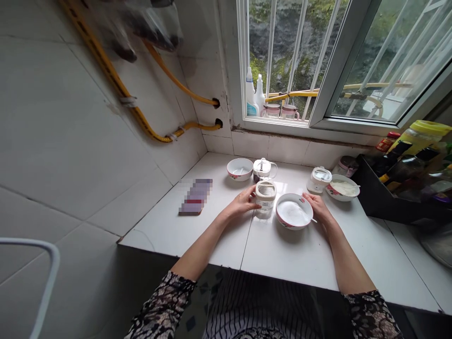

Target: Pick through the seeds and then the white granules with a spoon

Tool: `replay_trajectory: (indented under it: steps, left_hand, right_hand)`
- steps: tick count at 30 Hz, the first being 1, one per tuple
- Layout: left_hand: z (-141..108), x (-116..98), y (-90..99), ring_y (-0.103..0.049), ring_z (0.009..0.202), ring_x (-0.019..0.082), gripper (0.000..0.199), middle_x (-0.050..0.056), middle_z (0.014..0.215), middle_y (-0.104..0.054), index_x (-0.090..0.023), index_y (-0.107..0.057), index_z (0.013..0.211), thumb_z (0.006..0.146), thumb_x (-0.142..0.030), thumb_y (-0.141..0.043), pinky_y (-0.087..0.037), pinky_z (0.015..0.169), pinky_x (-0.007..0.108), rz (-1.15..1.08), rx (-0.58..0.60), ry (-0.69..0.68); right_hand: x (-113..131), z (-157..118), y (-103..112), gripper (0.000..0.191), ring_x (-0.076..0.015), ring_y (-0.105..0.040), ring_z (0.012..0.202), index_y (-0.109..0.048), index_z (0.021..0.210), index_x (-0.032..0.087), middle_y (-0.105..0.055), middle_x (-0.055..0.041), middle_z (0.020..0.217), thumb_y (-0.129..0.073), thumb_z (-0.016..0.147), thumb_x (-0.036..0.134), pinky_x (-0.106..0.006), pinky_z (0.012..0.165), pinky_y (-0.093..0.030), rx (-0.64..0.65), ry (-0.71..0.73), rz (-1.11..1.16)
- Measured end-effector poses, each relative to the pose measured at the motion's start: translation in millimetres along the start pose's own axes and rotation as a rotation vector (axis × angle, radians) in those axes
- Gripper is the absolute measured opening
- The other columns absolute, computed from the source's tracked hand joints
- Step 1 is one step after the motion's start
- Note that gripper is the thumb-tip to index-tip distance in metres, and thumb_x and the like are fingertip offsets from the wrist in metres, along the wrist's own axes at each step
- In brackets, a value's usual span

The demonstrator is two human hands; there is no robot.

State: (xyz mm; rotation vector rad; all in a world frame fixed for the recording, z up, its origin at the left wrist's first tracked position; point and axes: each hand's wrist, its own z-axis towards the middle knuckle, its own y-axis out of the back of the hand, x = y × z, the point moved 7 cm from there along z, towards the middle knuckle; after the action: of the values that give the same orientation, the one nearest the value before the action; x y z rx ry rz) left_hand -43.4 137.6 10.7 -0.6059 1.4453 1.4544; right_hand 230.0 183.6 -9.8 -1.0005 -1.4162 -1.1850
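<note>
Well to the left of the left fingers, a flat mauve rectangular object, too blurred to identify (196, 197), lies on the white tiled countertop (226, 240). Beyond those fingers is a round white bowl with a pink floral outside (240, 175), a utensil inside it. The left hand (244, 201) grasps the left side of a clear jar with a cream lid (265, 203), thumb at the near side and fingers at the far side; just beyond its fingertips sits a clear handled container with a white lid (262, 168). Between both hands, right of the jar, is a floral bowl of white granules (294, 213), a white utensil handle (314, 220) jutting towards the right hand (319, 208). The right fingers touch this bowl's right rim; how firmly they hold it, I cannot tell. Just beyond them stands a white-lidded jar (318, 179), and right of that, a floral bowl with pale contents (342, 194) near a black box of bottles (381, 207).
</note>
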Motion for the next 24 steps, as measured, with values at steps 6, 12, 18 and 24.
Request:
replay_trajectory:
  steps: [6,12,18,24]
  left_hand:
    - [1,2,-0.5,-0.059,0.1,0.024,0.063,0.008,0.119,-0.064,-0.024,-0.053,0.133,0.072,-0.024,-0.068,-0.052,0.083,0.036,-0.003,0.008,0.001]
    - [0,2,-0.5,-0.059,0.099,0.024,0.066,0.008,0.119,-0.063,-0.024,-0.051,0.136,0.073,-0.024,-0.068,-0.051,0.086,0.036,-0.004,0.025,-0.009]
    - [-1,6,-2.8,-0.059,0.101,0.024,0.068,0.01,0.123,-0.062,-0.023,-0.048,0.138,0.074,-0.027,-0.07,-0.051,0.088,0.038,0.013,0.015,-0.014]
    - [-10,5,3.2,-0.061,0.101,0.021,0.069,0.009,0.119,-0.064,-0.022,-0.045,0.141,0.075,-0.024,-0.065,-0.052,0.087,0.035,0.059,-0.054,-0.033]
  right_hand:
    - [0,0,1,0.065,-0.0119,-0.042,0.049,-0.061,0.061,0.017,-0.053,0.001,0.051,-0.068,0.057,0.081,-0.027,0.05,-0.033,0.001,-0.004,-0.01]
    - [0,2,1,0.067,-0.0114,-0.042,0.048,-0.06,0.058,0.017,-0.052,0.0013,0.05,-0.068,0.053,0.084,-0.027,0.05,-0.032,-0.009,-0.011,-0.014]
    - [2,1,0,0.066,-0.0115,-0.041,0.048,-0.056,0.056,0.018,-0.052,0.0012,0.05,-0.067,0.056,0.083,-0.027,0.048,-0.031,0.001,0.002,-0.041]
    - [4,0,0,0.065,-0.0123,-0.043,0.049,-0.058,0.058,0.018,-0.054,0.0004,0.051,-0.067,0.058,0.082,-0.027,0.048,-0.033,-0.011,0.02,-0.039]
